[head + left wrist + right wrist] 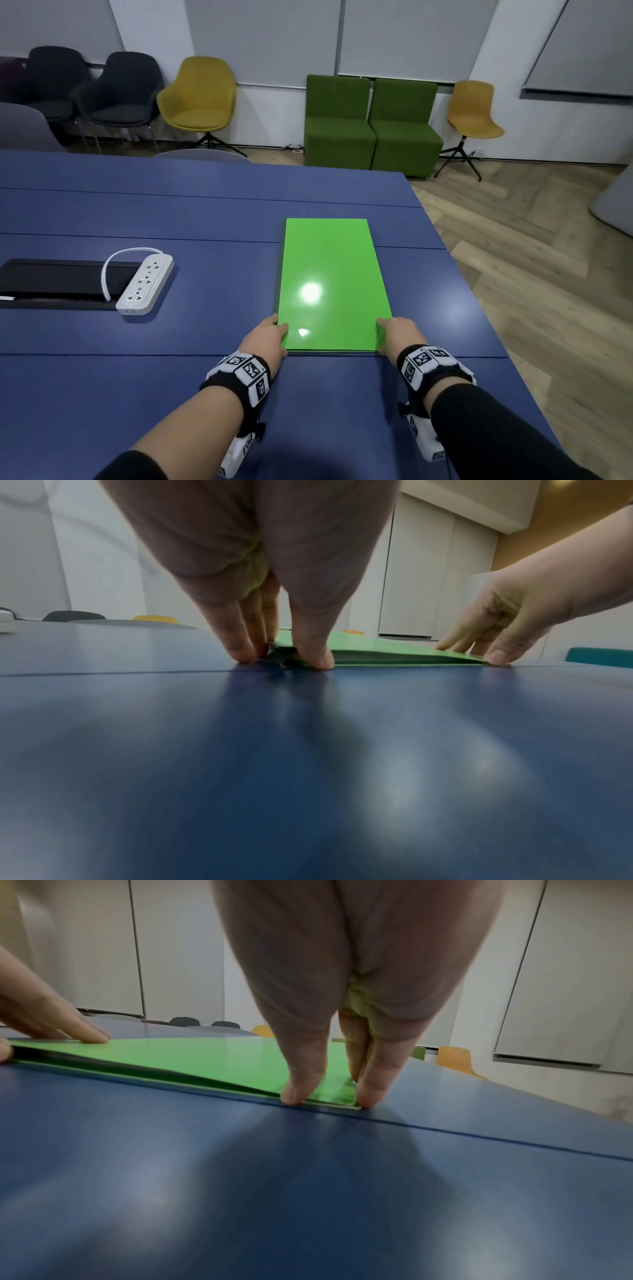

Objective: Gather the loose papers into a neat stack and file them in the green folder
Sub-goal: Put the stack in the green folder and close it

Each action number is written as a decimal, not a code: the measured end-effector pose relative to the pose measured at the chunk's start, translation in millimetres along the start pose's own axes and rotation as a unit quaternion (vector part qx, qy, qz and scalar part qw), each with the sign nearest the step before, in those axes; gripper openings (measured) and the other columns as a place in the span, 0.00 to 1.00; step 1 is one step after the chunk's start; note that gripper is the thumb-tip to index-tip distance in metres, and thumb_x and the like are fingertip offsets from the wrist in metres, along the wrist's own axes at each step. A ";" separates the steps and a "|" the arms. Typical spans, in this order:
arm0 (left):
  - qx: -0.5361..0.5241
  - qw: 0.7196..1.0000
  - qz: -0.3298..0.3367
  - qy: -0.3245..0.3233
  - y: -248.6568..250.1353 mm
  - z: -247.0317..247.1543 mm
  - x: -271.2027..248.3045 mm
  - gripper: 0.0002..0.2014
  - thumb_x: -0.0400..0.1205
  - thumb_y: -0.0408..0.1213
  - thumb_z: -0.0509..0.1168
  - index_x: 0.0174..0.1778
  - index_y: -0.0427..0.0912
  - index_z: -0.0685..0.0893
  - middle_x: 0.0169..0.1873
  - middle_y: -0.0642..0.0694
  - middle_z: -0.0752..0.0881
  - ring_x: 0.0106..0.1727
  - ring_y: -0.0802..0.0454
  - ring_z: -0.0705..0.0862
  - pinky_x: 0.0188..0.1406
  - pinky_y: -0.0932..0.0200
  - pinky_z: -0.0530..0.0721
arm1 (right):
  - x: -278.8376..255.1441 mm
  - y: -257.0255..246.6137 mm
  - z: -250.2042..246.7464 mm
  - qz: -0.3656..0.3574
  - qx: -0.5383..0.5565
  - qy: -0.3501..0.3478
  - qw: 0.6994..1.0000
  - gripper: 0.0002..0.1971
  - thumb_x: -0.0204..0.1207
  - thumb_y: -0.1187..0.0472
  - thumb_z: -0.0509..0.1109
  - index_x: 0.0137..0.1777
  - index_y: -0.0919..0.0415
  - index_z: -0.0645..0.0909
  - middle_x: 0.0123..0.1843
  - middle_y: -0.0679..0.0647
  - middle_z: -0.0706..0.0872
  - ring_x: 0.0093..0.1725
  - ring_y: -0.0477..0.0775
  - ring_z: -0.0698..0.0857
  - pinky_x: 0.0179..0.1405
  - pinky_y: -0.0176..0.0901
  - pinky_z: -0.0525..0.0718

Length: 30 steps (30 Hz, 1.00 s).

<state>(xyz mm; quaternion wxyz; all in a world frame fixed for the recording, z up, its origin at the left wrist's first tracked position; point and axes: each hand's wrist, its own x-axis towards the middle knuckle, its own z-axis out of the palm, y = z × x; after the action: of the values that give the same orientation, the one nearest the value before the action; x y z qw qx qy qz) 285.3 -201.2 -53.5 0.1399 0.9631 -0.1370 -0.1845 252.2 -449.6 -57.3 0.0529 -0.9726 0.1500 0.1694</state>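
The green folder [332, 281] lies shut on the blue table [205, 394], its long side running away from me. My left hand [270, 334] is at its near left corner, straight fingers against the folder's left side and the thumb on the near edge [284, 661]. At the near right corner, my right hand [394, 332] touches down with straight fingers, thumb on the near edge [329, 1099]. The cover [205, 1056] stands slightly raised along the near edge, leaving a dark gap. No loose papers show; what is inside the folder is hidden.
A white power strip [145, 281] with its cable lies to the left, beside a black hatch panel [51, 281] set in the tabletop. The table's right edge [479, 308] runs close to the folder. Chairs and green seats [370, 126] stand beyond the far edge.
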 end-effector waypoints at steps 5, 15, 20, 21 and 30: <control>0.017 1.000 -0.005 -0.021 4.5 -6.4 6.2 0.24 0.82 0.32 0.63 0.75 0.38 0.71 0.85 0.41 0.55 0.82 0.43 0.62 0.76 0.50 0.69 | 4.6 -1.1 -5.6 -0.002 -0.004 -0.002 1.000 0.20 0.75 0.69 0.61 0.68 0.59 0.77 0.63 0.60 0.84 0.66 0.62 0.79 0.60 0.47 0.81; 0.022 1.000 0.004 -0.018 -0.9 -2.3 6.9 0.25 0.82 0.34 0.64 0.77 0.41 0.70 0.85 0.43 0.56 0.83 0.44 0.61 0.76 0.53 0.69 | 1.0 8.7 -2.1 0.008 0.009 -0.017 1.000 0.22 0.75 0.61 0.69 0.70 0.59 0.77 0.68 0.59 0.82 0.70 0.61 0.77 0.67 0.47 0.79; 0.009 1.000 0.007 -0.020 -3.2 -1.7 6.5 0.29 0.82 0.35 0.65 0.79 0.43 0.67 0.85 0.42 0.55 0.84 0.44 0.59 0.80 0.52 0.64 | -1.9 9.4 -0.8 0.004 0.010 -0.008 1.000 0.21 0.75 0.62 0.68 0.69 0.58 0.78 0.68 0.59 0.81 0.70 0.61 0.77 0.65 0.46 0.79; 0.008 1.000 0.007 -0.021 -3.3 -1.7 6.8 0.29 0.81 0.35 0.65 0.80 0.43 0.66 0.85 0.42 0.55 0.84 0.44 0.59 0.80 0.53 0.63 | -2.9 9.4 -0.9 0.005 0.011 -0.008 1.000 0.21 0.75 0.63 0.67 0.69 0.58 0.78 0.68 0.59 0.82 0.69 0.61 0.77 0.65 0.46 0.79; 0.018 1.000 0.002 -0.016 -1.2 0.2 5.3 0.29 0.82 0.36 0.65 0.80 0.44 0.66 0.84 0.42 0.56 0.83 0.44 0.60 0.79 0.53 0.65 | -6.9 9.3 -2.6 0.005 0.020 -0.001 1.000 0.21 0.76 0.64 0.66 0.70 0.58 0.77 0.67 0.59 0.83 0.69 0.61 0.78 0.64 0.47 0.80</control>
<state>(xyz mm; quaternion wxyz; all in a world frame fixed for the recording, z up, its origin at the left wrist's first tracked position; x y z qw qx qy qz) 290.3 -201.9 -55.8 0.1207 0.9621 -0.1444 -0.1971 243.9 -456.9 -53.0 0.0719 -0.9706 0.1578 0.1670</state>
